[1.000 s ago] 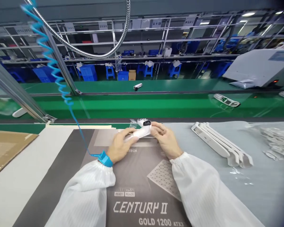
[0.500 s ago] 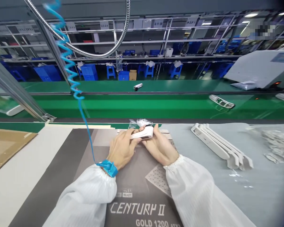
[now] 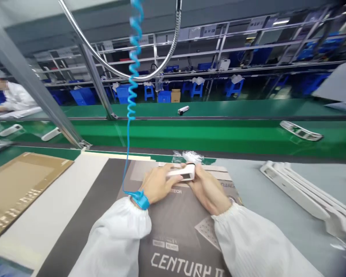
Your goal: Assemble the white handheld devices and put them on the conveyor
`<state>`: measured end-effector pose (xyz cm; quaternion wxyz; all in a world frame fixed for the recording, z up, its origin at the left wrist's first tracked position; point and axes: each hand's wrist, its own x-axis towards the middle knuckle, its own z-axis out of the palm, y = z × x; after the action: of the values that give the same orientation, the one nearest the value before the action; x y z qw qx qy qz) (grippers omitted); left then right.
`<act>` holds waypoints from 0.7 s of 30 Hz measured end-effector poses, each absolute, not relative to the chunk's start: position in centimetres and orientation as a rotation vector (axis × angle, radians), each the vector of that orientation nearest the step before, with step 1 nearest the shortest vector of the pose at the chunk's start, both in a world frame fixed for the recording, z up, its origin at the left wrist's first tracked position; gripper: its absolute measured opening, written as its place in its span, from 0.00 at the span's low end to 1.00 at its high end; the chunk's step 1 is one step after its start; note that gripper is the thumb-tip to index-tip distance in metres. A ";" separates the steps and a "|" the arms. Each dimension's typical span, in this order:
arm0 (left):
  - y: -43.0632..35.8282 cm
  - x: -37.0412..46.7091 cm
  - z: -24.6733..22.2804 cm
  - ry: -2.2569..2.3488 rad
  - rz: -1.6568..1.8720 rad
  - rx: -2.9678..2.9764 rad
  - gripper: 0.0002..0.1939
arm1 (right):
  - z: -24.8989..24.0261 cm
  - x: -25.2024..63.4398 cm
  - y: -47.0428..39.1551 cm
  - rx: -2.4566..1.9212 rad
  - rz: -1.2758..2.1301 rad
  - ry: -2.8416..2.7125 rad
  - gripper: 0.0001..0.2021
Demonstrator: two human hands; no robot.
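Note:
A small white handheld device (image 3: 175, 172) with a dark rectangular window is held level above the dark printed sheet (image 3: 173, 215). My left hand (image 3: 157, 185) grips its left part, thumb along the near side and fingers behind. On my left wrist sits a blue strap (image 3: 140, 200) joined to a coiled blue cord (image 3: 134, 65). The fingers of my right hand (image 3: 209, 189) close around the device's wider right end, partly hiding it. Just beyond the hands lies crumpled clear plastic (image 3: 192, 157).
Several white curved shells (image 3: 296, 192) lie side by side at right. Cardboard (image 3: 14, 184) is at left. Beyond runs a green conveyor (image 3: 173, 132) carrying white parts (image 3: 301, 130). A metal post (image 3: 43, 84) rises at left, and a co-worker (image 3: 17, 94) is behind it.
My view has swung left, so the scene sits further right and a co-worker appears. The device has rolled slightly, showing its dark window more. Both hands keep their hold.

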<state>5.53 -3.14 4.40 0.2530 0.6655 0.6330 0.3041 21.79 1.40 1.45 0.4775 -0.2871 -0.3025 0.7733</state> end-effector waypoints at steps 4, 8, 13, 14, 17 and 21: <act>0.6 -0.1 6.1 1.868 0.785 1.517 0.18 | 0.6 22.3 2.4 -0.816 1.870 -0.724 0.13; 6.0 -4.5 7.3 2.184 0.879 1.453 0.15 | 0.3 22.7 2.5 -0.831 1.886 -0.794 0.12; 8.6 -6.8 6.2 2.500 0.748 1.403 0.17 | 0.1 23.0 2.5 -0.806 1.898 -0.810 0.12; 8.4 -6.8 5.8 2.543 0.731 1.401 0.18 | 0.1 23.0 2.5 -0.801 1.902 -0.813 0.12; 7.0 -5.9 4.9 2.649 0.741 1.405 0.17 | 0.2 22.9 2.5 -0.811 1.909 -0.820 0.12; 3.9 -2.1 3.5 2.618 0.817 1.443 0.18 | 0.4 22.6 2.4 -0.826 1.893 -0.805 0.12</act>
<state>-2.06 3.92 3.48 0.0215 0.4654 0.8446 0.2637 22.63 2.39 0.38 0.4461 -0.3333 -0.3248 0.7644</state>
